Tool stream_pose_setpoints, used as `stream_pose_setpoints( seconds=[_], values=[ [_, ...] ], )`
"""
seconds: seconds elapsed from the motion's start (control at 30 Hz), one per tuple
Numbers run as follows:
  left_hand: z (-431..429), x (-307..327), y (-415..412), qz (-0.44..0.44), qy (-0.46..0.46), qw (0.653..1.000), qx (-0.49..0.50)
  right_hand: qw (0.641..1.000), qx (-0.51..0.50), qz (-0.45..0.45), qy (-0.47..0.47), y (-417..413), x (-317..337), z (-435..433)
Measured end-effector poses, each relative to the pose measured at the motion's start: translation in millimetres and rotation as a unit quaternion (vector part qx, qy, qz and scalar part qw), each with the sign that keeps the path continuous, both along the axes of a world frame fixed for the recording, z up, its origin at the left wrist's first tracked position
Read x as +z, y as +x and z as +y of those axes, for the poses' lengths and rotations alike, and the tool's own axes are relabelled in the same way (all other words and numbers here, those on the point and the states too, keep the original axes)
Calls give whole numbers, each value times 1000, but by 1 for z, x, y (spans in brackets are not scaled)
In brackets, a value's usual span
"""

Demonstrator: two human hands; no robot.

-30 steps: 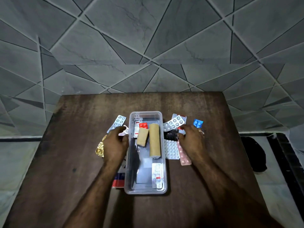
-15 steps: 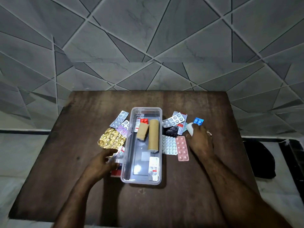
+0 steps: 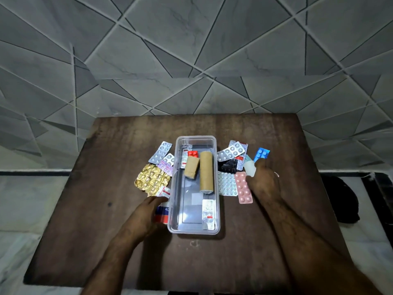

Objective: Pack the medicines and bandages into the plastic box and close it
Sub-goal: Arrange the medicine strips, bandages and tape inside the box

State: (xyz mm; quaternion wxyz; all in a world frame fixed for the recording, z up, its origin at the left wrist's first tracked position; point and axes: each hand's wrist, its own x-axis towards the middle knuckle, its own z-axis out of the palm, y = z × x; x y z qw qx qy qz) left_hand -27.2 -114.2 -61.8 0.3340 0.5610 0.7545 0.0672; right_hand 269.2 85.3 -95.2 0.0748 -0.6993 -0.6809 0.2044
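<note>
The clear plastic box stands open mid-table. It holds a short tan bandage roll, a long tan bandage roll, a red blister and a white strip. My left hand closes around a red, blue and white medicine carton beside the box's left wall. My right hand pinches a pale, translucent small packet right of the box. A pink blister and a white pill sheet lie just left of that hand.
Left of the box lie a silver blister, a purple strip, a crumpled gold foil pack and a small red-white strip. To its right are another silver blister, a black pack and a blue blister. The brown table stands against a tiled wall.
My left hand drew back from the strips by the box's far left to the carton near its front corner. My right hand shifted right off the pill sheets onto the pale packet.
</note>
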Motion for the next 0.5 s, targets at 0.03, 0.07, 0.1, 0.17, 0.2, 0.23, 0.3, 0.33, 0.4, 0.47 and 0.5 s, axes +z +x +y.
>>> stream_pose_setpoints(
  seconds=[0.03,0.07,0.1,0.17,0.2,0.23,0.3,0.33,0.4,0.47,0.5],
  values=[
    [1,0,-3,-1,-2,1000,-2,1000,-7,11,-5,-2,1,-4],
    [2,0,-4,-3,2,1000,-2,1000,-12,25,-5,-3,2,-6],
    [3,0,-7,-10,5,1000,0,999,-17,41,-5,-6,4,-10],
    [5,2,-10,-30,14,999,9,997,-26,73,1,-12,12,-17],
    [7,4,-13,-38,15,999,10,996,-33,87,4,-16,16,-21],
    [9,6,-16,-44,18,999,10,994,-42,100,8,-20,22,-24],
    [14,13,-25,-35,21,999,1,988,-58,139,17,-30,35,-30],
    [17,16,-30,-16,26,1000,-5,984,-62,163,21,-35,42,-33],
    [24,25,-39,13,55,998,-6,978,-60,199,19,-46,56,-42],
    [32,36,-43,5,95,996,2,976,-39,215,9,-60,68,-53],
    [36,41,-43,-6,108,994,7,976,-21,217,3,-67,73,-60]
  ],
)
